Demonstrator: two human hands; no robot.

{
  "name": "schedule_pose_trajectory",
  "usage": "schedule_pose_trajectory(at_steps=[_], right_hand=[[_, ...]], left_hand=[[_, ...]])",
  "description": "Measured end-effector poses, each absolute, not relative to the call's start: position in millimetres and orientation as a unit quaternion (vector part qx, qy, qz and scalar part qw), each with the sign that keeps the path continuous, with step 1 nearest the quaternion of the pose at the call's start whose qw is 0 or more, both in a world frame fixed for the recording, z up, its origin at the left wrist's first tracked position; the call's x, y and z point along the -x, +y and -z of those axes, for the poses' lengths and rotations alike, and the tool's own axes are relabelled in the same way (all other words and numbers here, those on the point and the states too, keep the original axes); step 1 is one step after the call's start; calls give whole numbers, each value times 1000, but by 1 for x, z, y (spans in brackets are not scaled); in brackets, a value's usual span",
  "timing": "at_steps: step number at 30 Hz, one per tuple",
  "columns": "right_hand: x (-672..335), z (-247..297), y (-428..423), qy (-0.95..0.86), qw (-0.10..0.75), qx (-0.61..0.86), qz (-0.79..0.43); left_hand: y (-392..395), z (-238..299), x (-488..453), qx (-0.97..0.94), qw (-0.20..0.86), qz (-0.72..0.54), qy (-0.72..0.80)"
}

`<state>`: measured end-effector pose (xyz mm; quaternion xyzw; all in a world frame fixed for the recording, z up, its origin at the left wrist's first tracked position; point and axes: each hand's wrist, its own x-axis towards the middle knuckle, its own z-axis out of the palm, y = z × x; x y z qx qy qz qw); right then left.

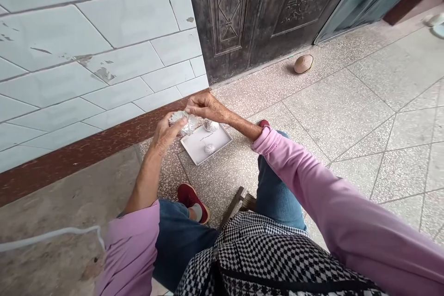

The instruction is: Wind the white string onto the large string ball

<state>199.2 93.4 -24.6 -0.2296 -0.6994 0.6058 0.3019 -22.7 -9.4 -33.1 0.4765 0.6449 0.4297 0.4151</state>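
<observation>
My left hand (167, 132) and my right hand (204, 106) are both closed on a crumpled piece of silver foil (183, 122), held between them just above the floor. The right hand pinches its upper edge with fingertips; the left cups it from the left side. Below and to the right lies a white tray (199, 152) on the floor, holding two small foil-wrapped balls, one at its far edge (211, 125) and one nearer me (210, 148), plus a thin dark stick.
A white tiled wall with a brown skirting (69, 157) runs on the left. A dark carved door (263, 14) stands ahead with a round brown object (304, 63) at its foot. My knees, red shoes and a checked bag (263, 259) fill the near view. A white cord (52, 236) lies left.
</observation>
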Motion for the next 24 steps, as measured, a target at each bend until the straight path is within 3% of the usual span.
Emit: schedule_pose_trajectory(at_steps=[5,12,17,24], right_hand=[[-200,30,98,-691,328,240,-597],[-191,47,105,-700,318,227,-599],[-179,56,111,-632,323,232,-666],[-174,49,95,-648,313,304,-624]], left_hand=[[-17,21,11,-481,493,-400,605],[-21,9,9,-487,492,-400,600],[-23,20,9,-418,570,-470,528],[-13,28,6,-314,516,-646,466]])
